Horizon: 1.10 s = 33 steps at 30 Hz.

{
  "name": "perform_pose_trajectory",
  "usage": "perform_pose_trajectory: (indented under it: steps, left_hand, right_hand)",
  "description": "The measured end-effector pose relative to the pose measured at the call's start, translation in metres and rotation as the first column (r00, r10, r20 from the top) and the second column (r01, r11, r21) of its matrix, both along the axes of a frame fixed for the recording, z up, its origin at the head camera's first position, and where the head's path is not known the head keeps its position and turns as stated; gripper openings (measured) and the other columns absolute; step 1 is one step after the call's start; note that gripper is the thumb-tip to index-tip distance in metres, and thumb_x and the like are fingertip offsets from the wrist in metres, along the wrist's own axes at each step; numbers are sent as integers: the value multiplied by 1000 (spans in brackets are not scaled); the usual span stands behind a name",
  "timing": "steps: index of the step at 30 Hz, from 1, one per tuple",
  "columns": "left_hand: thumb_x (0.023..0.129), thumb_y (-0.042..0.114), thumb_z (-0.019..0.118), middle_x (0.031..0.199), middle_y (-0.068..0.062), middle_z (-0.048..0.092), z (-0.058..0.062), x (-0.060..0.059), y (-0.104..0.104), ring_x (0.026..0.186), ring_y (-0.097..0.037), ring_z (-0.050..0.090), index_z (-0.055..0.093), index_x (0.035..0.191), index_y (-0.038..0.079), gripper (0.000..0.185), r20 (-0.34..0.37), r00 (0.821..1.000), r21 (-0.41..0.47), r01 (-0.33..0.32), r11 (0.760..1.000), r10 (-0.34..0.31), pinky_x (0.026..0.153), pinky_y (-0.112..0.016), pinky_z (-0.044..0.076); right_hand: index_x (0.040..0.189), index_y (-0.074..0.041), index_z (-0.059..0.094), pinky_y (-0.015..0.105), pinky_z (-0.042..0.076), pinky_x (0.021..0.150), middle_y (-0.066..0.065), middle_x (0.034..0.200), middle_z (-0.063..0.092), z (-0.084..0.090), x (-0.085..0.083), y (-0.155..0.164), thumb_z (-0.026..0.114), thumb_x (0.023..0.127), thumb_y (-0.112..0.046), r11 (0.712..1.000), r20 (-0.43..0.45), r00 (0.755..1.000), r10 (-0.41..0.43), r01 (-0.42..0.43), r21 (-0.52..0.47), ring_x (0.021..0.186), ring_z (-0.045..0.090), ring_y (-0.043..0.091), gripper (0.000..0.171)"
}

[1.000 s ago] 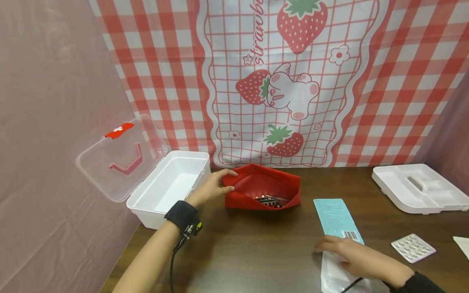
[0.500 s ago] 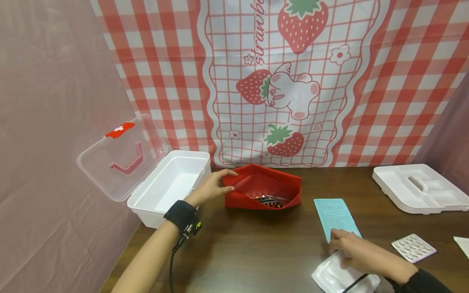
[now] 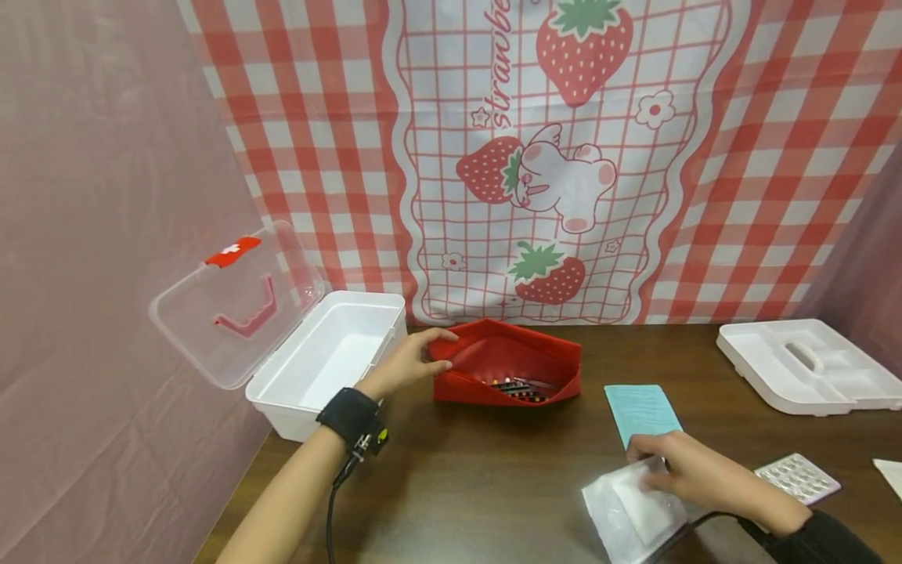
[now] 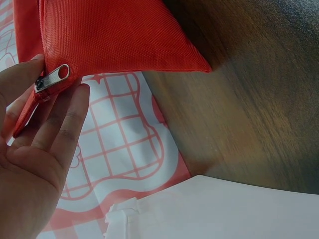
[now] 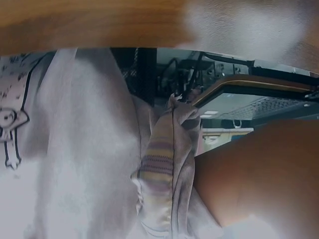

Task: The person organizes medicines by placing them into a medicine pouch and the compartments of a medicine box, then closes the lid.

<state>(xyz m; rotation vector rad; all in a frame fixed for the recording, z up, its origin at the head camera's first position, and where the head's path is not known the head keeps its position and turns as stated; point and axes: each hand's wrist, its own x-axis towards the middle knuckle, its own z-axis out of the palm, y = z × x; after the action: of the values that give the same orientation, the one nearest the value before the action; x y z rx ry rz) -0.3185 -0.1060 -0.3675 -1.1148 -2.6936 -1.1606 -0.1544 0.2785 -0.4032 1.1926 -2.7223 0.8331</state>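
Note:
A red zip pouch (image 3: 507,364) lies open on the dark wooden table (image 3: 479,486), with small dark items inside. My left hand (image 3: 412,362) pinches its left end; in the left wrist view the fingers (image 4: 65,124) hold the pouch (image 4: 114,40) by the zipper pull (image 4: 52,77). Near the table's front right, my right hand (image 3: 676,466) grips a white flat packet (image 3: 630,509) by its upper corner. A teal packet (image 3: 641,407) lies just beyond that hand. The right wrist view is blurred and shows no clear grip.
A white box (image 3: 324,356) with its clear lid (image 3: 232,301) raised stands left of the pouch. A white divided tray (image 3: 803,364) sits at the far right, and a blister pack (image 3: 796,476) lies right of my right hand. A strawberry cloth hangs behind.
My right hand took hold of the white packet and drew it left, away from the table's front edge. The left hand and the pouch stayed still.

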Motion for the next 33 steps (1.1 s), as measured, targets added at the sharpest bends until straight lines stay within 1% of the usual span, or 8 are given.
perform_pose_trajectory:
  steps: [4, 9, 10, 15, 17, 22, 28, 33]
  left_hand:
    - [81, 11, 68, 110, -13, 60, 3, 3, 1, 65, -14, 57, 55, 121, 6, 42, 2, 1000, 10, 14, 1000, -14, 62, -21, 49]
    - [82, 11, 67, 111, -12, 60, 3, 4, 1, 66, -13, 58, 54, 122, 7, 42, 14, 1000, 5, 6, 1000, -6, 62, -21, 50]
    - [81, 12, 68, 110, -10, 60, -1, 0, 1, 65, -11, 57, 55, 122, 9, 42, 13, 1000, 8, 8, 1000, -8, 62, -21, 50]
    - [81, 9, 67, 106, -11, 60, 0, 2, 0, 64, -11, 56, 55, 121, 6, 42, -2, 1000, 36, 18, 999, -18, 60, -23, 50]
    - [81, 9, 67, 105, -12, 59, 0, 2, 0, 64, -10, 56, 54, 120, 5, 42, -23, 999, 40, 27, 999, -26, 60, -22, 50]
    - [81, 11, 67, 104, -11, 60, 0, 2, -1, 65, -10, 56, 54, 121, 7, 42, -4, 1000, 24, 18, 1000, -18, 61, -22, 50]
    - [81, 13, 68, 107, -9, 60, 0, 1, -1, 63, -11, 55, 54, 122, 9, 43, 20, 1000, 3, -1, 1000, 1, 61, -22, 50]
    - [81, 14, 68, 107, -8, 60, -1, -1, 0, 63, -9, 53, 55, 122, 10, 43, 3, 1000, -8, -12, 1000, 12, 60, -21, 49]
  right_hand:
    - [85, -21, 54, 17, 39, 52, -13, 78, 55, 5, 1, -7, 70, 76, -10, 994, -33, 999, -31, 28, -103, 77, 47, -7, 21]
    - [85, -23, 54, 17, 39, 53, -16, 75, 53, 15, 0, -20, 70, 77, -10, 972, -78, 984, -162, 146, -183, 69, 48, -5, 23]
    - [85, -23, 55, 18, 39, 53, -16, 75, 54, 17, -1, -23, 71, 76, -10, 966, -90, 978, -191, 171, -196, 68, 48, -5, 23]
    - [85, -20, 56, 19, 41, 51, -12, 77, 60, 25, -13, -34, 73, 71, -2, 932, -198, 932, -303, 247, -265, 70, 51, -5, 28]
    - [85, -18, 55, 20, 42, 51, -11, 78, 61, 29, -17, -38, 73, 70, 0, 919, -215, 917, -336, 269, -289, 70, 51, -5, 30]
    - [87, -15, 55, 20, 42, 52, -9, 78, 59, 41, -27, -49, 72, 72, 1, 897, -222, 900, -374, 291, -332, 67, 48, -2, 27]
    - [89, -12, 55, 20, 47, 55, -3, 81, 61, 54, -43, -69, 68, 77, 1, 881, -209, 898, -387, 293, -372, 69, 53, 2, 22]
    - [88, -9, 54, 20, 45, 51, 5, 82, 67, 57, -60, -87, 65, 79, 2, 887, -244, 890, -385, 284, -363, 62, 54, 5, 18]
